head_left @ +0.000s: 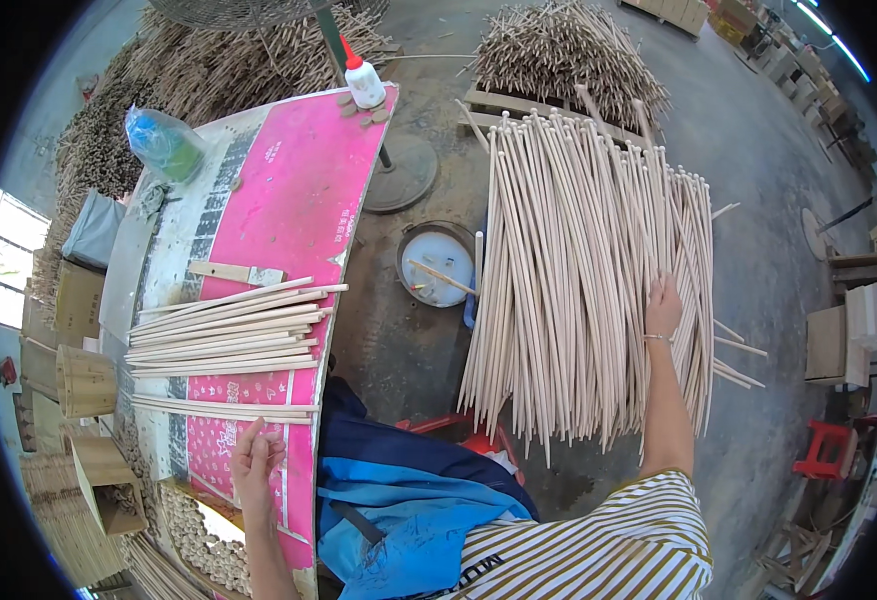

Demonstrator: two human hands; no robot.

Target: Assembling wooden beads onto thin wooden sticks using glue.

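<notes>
My right hand (664, 305) is closed on pale wooden sticks at the right side of a large pile of sticks (559, 270). Some upper stick ends above it are blurred. Resting by the near edge of the pink-covered table (279, 200), my left hand (257, 462) has its fingers loosely bent and apart, with nothing seen in them. Its index fingertip is next to a few sticks (224, 407) laid side by side. A larger row of loose sticks (229, 335) lies just beyond, below a short flat wooden piece (234, 272).
A white bottle with a red tip (363, 82) stands among small round discs at the table's far corner. A bagged blue-green item (164, 145) sits at the far left. Between table and pile, a round basin (437, 262) holds whitish liquid and a stick. A red stool (827, 450) stands right.
</notes>
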